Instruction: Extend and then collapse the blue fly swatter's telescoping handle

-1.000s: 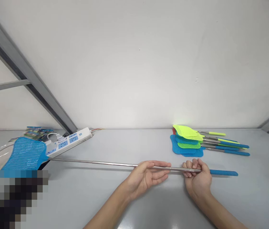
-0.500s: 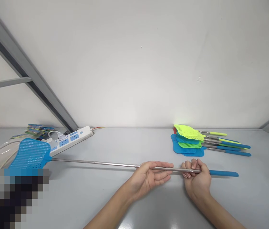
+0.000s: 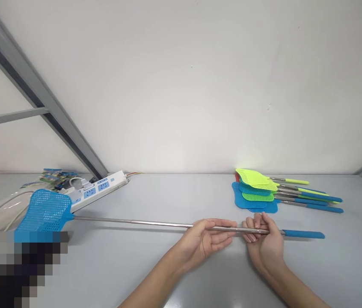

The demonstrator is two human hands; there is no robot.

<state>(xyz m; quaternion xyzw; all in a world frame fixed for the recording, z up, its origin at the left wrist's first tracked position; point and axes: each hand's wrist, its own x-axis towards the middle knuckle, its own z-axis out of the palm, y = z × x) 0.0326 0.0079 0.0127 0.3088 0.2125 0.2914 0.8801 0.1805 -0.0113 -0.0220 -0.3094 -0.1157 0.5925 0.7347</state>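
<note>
A blue fly swatter (image 3: 164,224) with a long extended metal rod lies across both my hands, a little above the table. Its perforated blue head (image 3: 48,209) is at the far left, partly behind a blurred patch, and its blue grip (image 3: 304,234) points right. My left hand (image 3: 205,241), palm up, holds the middle of the rod between thumb and outstretched fingers. Curled around the rod just left of the blue grip is my right hand (image 3: 262,239). The fingers of the two hands are close together.
Several blue, green and yellow fly swatters (image 3: 258,188) lie piled at the back right, heads to the left. A white power strip (image 3: 100,188) with a plug stands back left, beside packets (image 3: 54,176) and a clear plastic bag (image 3: 4,209). The wall rises behind the grey table (image 3: 168,196).
My right hand has shifted slightly left along the rod, narrowing the gap to my left hand. The whole view has drifted a little; the pile stays where it was.
</note>
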